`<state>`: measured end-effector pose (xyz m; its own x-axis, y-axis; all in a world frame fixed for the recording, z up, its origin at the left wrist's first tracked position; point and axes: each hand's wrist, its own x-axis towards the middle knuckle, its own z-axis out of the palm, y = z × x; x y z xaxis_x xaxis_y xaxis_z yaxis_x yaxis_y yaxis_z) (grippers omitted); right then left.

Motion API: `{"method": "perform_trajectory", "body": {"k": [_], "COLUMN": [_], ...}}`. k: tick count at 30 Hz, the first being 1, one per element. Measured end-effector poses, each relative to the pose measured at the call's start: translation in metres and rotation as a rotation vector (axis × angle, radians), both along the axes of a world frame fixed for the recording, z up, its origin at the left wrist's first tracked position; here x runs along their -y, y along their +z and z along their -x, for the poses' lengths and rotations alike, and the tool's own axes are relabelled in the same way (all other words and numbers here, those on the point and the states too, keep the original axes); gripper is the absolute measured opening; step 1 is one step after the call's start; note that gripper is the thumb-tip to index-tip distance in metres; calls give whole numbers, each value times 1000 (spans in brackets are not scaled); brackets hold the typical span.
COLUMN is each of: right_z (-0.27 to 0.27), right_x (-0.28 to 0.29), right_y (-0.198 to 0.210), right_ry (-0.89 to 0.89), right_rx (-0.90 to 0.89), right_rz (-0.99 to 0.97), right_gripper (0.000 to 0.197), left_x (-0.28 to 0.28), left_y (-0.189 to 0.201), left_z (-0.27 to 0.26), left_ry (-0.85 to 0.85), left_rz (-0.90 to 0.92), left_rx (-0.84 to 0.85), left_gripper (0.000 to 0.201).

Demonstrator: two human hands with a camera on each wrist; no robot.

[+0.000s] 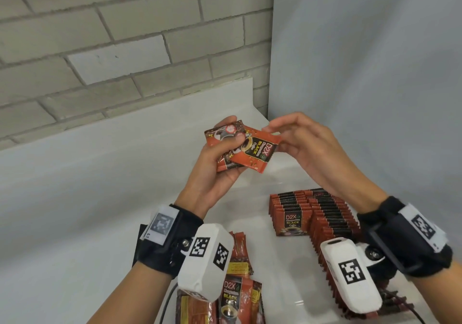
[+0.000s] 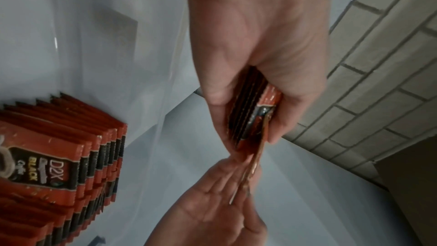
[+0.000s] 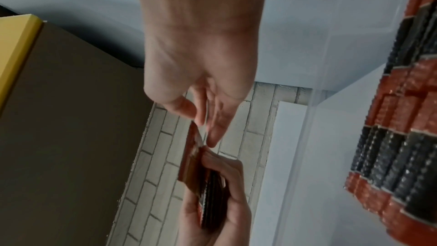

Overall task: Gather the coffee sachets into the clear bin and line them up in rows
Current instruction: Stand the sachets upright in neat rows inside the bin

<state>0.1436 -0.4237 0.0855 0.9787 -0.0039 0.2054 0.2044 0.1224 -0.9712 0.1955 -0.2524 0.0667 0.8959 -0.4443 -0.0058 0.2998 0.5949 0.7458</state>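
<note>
My left hand [image 1: 231, 130] is raised above the bin and grips a small stack of red-and-black coffee sachets [image 1: 226, 148], thumb on top. The top sachet [image 1: 255, 152] is fanned out to the right, and my right hand [image 1: 270, 128] pinches its upper corner between thumb and fingertips. The left wrist view shows the stack [image 2: 250, 111] edge-on, with that sachet reaching into the right hand's fingers [image 2: 227, 179]. Lower right, two rows of upright sachets [image 1: 317, 213] stand inside the clear bin [image 2: 151, 85].
Several loose sachets [image 1: 235, 291] lie at the bottom centre, partly hidden by the left wrist camera. A grey brick wall [image 1: 100, 36] runs behind the white surface [image 1: 175, 113]. A brown panel with a yellow edge [image 3: 21, 44] shows in the right wrist view.
</note>
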Motion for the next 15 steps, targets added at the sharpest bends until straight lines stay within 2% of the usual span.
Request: {"method": "perform_trajectory", "body": {"k": [2,4,7,12,15], "right_z": [1,4,6,2,2], "right_x": [-1,-4,-7,-2,9], "right_y": [2,3,1,2,9], "right_ry": [38,127,170,84,23], "right_rx": [-110,-167,-192,-261,-283], "right_rz": [-11,102,158,69,90], "right_gripper": [37,58,43,30,21], "left_x": [0,0,0,0,3], "left_y": [1,1,1,0,2], "left_z": [0,0,1,0,2], "left_ry": [22,38,39,41,35], "left_rz": [6,1,11,7,20], "left_rx": [40,65,88,75,47], "left_gripper": [33,33,31,30,20]}}
